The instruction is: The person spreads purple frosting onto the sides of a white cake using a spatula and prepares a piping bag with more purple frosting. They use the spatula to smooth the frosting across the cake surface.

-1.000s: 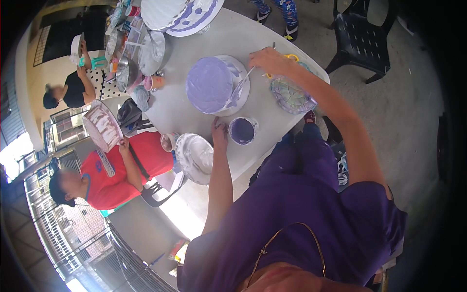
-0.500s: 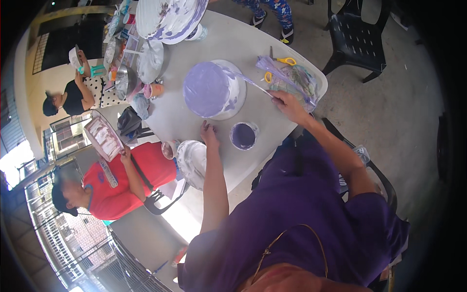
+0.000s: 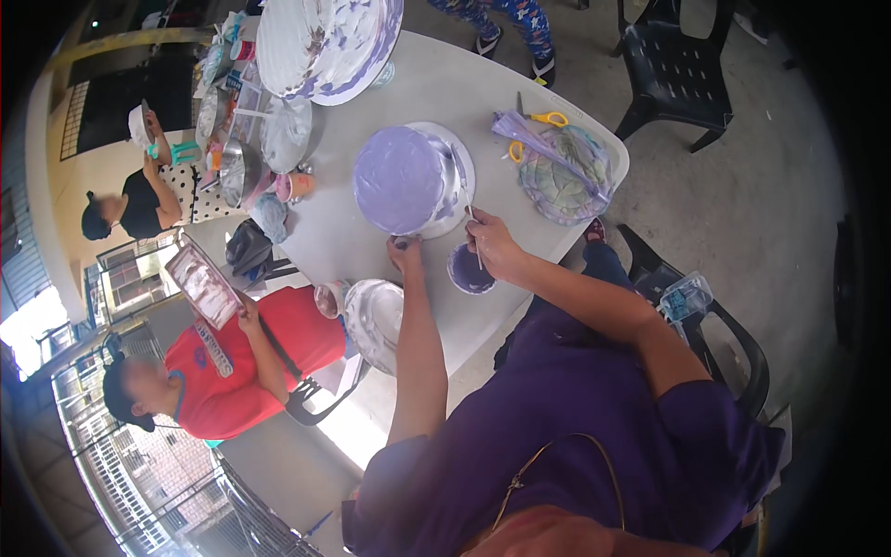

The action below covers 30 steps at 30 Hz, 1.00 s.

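Note:
A round cake (image 3: 399, 180) coated in purple frosting sits on a round white board (image 3: 461, 215). White patches and purple smears mark its right side. My right hand (image 3: 494, 245) is closed around the handle of a slim spatula (image 3: 463, 178), whose blade lies against that side of the cake. Just below the cake, my left hand (image 3: 406, 254) has its fingers curled at the near rim of the board; its fingertips are partly hidden. A tub of purple frosting (image 3: 469, 270) stands under my right hand.
Yellow-handled scissors (image 3: 549, 119) and purple-smeared plastic piping bags (image 3: 568, 172) lie at the right. A large frosted round (image 3: 327, 46) stands at the far left, near bowls (image 3: 239, 161). One co-worker in red (image 3: 264, 357) holds a frosted tray (image 3: 206, 286). Black chairs stand nearby.
My right hand has come left and nearer, over the tub's edge. The spatula has swung from slanting rightward to nearly upright at the cake's right side. My left hand stays at the rim.

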Each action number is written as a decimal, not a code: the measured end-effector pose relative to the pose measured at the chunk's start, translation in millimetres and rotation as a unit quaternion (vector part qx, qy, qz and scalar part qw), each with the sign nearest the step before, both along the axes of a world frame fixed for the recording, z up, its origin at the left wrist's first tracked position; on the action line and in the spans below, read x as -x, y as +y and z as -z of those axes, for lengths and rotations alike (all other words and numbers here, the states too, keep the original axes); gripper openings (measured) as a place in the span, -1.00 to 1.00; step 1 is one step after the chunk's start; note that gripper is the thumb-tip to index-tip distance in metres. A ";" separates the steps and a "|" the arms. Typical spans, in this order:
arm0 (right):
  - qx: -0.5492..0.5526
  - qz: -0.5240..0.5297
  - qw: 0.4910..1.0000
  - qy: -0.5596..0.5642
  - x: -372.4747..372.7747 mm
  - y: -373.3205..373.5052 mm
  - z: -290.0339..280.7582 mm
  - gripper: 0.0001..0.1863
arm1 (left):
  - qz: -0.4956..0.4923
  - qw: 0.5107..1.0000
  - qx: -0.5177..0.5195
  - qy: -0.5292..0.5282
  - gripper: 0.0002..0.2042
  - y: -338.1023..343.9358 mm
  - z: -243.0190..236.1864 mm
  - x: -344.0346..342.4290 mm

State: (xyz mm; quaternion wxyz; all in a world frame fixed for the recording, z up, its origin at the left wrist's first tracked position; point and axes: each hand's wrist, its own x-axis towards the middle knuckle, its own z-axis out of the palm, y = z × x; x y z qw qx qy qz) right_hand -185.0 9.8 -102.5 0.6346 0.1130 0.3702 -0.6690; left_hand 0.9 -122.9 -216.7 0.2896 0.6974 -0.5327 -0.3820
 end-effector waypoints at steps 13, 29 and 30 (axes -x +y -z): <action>-0.063 -0.006 0.998 0.010 -35.9 -37.7 -12.9 -0.57 | 0.000 0.997 -0.031 -0.068 -0.44 1.4 -13.3 21.1; -0.042 -0.013 0.996 0.077 7.8 -19.2 -3.6 -0.68 | -0.020 0.996 -0.047 -0.077 -0.44 2.9 -19.8 19.9; -0.031 -0.041 0.996 0.077 10.4 -22.7 2.6 -0.69 | -0.019 0.996 -0.045 -0.072 -0.44 2.7 -19.8 18.8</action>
